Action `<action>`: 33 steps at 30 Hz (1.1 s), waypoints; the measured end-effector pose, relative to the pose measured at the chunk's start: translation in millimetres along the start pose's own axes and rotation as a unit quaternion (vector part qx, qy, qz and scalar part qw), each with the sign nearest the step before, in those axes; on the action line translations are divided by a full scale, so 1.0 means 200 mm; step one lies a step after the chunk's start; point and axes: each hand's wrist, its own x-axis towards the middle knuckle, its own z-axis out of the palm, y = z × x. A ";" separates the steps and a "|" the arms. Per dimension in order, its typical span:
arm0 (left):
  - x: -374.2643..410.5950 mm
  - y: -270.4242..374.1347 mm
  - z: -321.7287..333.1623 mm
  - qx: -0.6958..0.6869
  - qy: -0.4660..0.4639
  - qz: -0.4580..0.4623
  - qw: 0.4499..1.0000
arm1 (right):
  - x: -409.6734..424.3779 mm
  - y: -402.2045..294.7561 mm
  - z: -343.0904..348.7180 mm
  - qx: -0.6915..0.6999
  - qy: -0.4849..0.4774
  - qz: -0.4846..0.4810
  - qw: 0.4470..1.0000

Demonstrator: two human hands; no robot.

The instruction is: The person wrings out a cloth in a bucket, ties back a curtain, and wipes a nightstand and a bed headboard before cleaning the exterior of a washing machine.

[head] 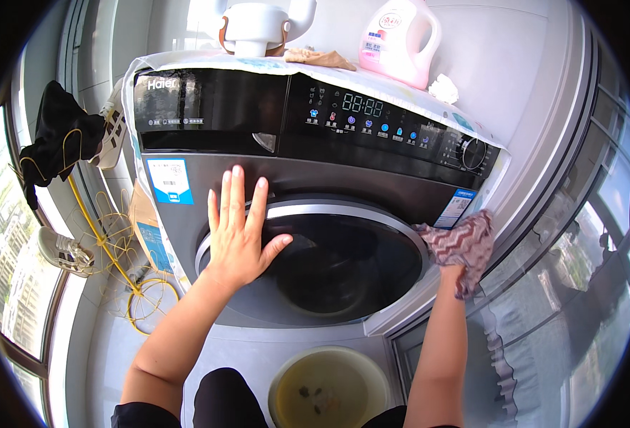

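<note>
In front of me stands a dark grey Haier front-loading washing machine (320, 174) with a black control panel (379, 120). Its round glass door (341, 262) has a silver rim and is closed. My left hand (237, 230) lies flat, fingers spread, over the upper left of the door rim and the front panel, holding nothing. A cloth with a zigzag pattern (464, 241) drapes over my right hand and hides its fingers. That hand presses the cloth to the front at the right of the door, below a blue and white label (455, 208).
Below, a round basin (341, 374) of cloudy water sits on the tiled floor. A yellow wire shoe rack (101, 241) stands left, carrying sneakers (66, 251) and black cloth (58, 134). A pink detergent bottle (400, 45) and a tan cloth (320, 58) are on top. Glass door panels (550, 299) border the right.
</note>
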 end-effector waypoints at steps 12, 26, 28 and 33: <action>-0.12 0.03 0.13 0.014 0.057 -0.038 0.998 | -0.86 0.00 0.85 0.360 -0.003 0.007 0.933; -0.12 0.06 0.25 0.043 0.136 -0.033 0.989 | -0.80 -0.26 1.03 0.347 -0.047 0.019 0.937; -0.11 0.04 0.23 0.070 0.135 -0.032 0.988 | -0.79 -0.32 1.04 0.359 -0.049 0.019 0.932; -0.09 0.07 0.23 0.076 0.119 -0.050 0.989 | -0.74 -0.30 1.03 0.372 -0.050 0.019 0.927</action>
